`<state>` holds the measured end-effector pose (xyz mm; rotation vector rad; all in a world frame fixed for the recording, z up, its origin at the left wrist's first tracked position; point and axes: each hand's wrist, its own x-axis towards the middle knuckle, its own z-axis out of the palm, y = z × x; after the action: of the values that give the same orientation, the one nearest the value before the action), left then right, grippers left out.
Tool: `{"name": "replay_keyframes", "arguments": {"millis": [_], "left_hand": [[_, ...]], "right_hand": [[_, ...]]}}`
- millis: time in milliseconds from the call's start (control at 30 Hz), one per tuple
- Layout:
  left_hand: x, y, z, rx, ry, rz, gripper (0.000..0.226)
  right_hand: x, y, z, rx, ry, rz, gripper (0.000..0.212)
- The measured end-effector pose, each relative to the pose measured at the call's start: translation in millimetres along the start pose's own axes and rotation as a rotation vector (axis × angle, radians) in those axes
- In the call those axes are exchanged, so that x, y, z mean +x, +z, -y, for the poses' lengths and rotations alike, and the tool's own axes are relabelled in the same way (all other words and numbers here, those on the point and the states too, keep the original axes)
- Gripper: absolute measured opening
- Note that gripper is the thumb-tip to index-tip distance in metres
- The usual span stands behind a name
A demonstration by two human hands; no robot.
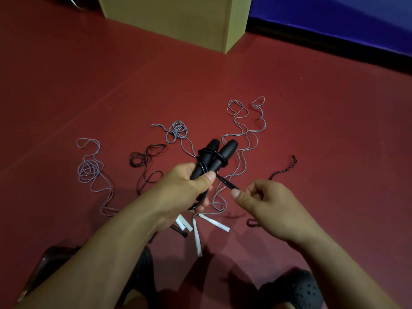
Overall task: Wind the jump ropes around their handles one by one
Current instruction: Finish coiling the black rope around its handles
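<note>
1. Dead centre of the frame, the left hand (189,186) is wrapped around the lower ends of two black handles (214,159) held side by side, thumb pressed across the front to pin the cord.
2. Just right of it, the right hand (263,201) has its thumb and fingers pinched on the black rope (227,184), which runs taut up-left from the pinch to the handles. A few turns already sit around the middle of the pair.
3. My guess is the handles are light, stiff plastic, so easy to clamp one-handed. The cord looks thin, springy and kinda slick, so it'll probably try to uncoil if tension drops. Best to grip it close to the handles and keep the thumb on the last wrap.
4. Loose black rope trails off toward the right of the frame, ending in a kinked bit (287,168), so there looks to be plenty left to wind.
5. Further out on the red floor (89,74): several grey ropes (243,139) squiggled across the middle, a second black rope (147,161) left of centre, and white handles (214,223) lying below the hands.
6. Cardboard box (178,21) sits at the top, black clog (301,288) at lower right.
</note>
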<state>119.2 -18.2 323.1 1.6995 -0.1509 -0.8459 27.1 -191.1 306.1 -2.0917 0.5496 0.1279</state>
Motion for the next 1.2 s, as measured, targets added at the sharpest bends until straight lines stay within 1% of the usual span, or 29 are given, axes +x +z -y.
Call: {"name": "replay_keyframes", "arguments": {"millis": [100, 200, 333, 433, 500, 600, 667, 867, 967, 1067, 1133, 1200], "left_hand": [[5.5, -4.1, 5.2, 0.044, 0.027, -0.083, 0.019], [8.6, -6.4, 9.7, 0.084, 0.045, -0.141, 0.017], [10.1, -6.6, 11.4, 0.104, 0.082, -0.201, 0.016], [10.4, -6.1, 11.2, 0.154, 0.087, -0.202, 0.015], [9.6, -6.8, 11.9, 0.222, 0.075, -0.173, 0.015], [6.8, -8.3, 13.4, 0.338, 0.024, -0.081, 0.009], [5.0, -8.9, 14.2, 0.377, 0.0, -0.026, 0.006], [4.8, -11.1, 15.7, 0.468, 0.059, 0.004, 0.013], [2.6, -9.4, 14.1, 0.546, 0.052, 0.057, 0.019], [-1.3, -6.5, 10.8, 0.652, 0.036, 0.126, 0.018], [-4.7, -3.2, 8.8, 0.74, 0.047, 0.164, 0.02], [-7.1, -0.3, 7.6, 0.845, 0.07, 0.192, 0.026]], "right_hand": [[-1.5, 0.9, 1.7, -0.073, -0.04, 0.015, 0.031], [-1.4, 1.8, 2.1, -0.061, -0.041, 0.035, 0.028], [-3.8, -0.1, 5.5, -0.07, -0.056, -0.03, 0.039], [-6.4, -1.3, 9.8, -0.013, -0.121, -0.062, 0.039], [-6.9, -1.6, 12.5, 0.047, -0.172, -0.062, 0.033], [-7.9, -0.7, 14.7, 0.135, -0.238, -0.048, 0.025], [-9.1, 1.4, 15.2, 0.167, -0.271, -0.032, 0.02], [-6.9, 5.5, 14.4, 0.192, -0.349, -0.074, 0.012], [-6.5, 7.2, 14.6, 0.206, -0.364, -0.082, 0.009], [-3.9, 6.8, 11.3, 0.132, -0.362, -0.124, 0.007], [-1.4, 5.3, 7.4, 0.101, -0.336, -0.163, 0.005], [-0.1, 4.1, 5.5, 0.097, -0.296, -0.172, 0.009]]}}
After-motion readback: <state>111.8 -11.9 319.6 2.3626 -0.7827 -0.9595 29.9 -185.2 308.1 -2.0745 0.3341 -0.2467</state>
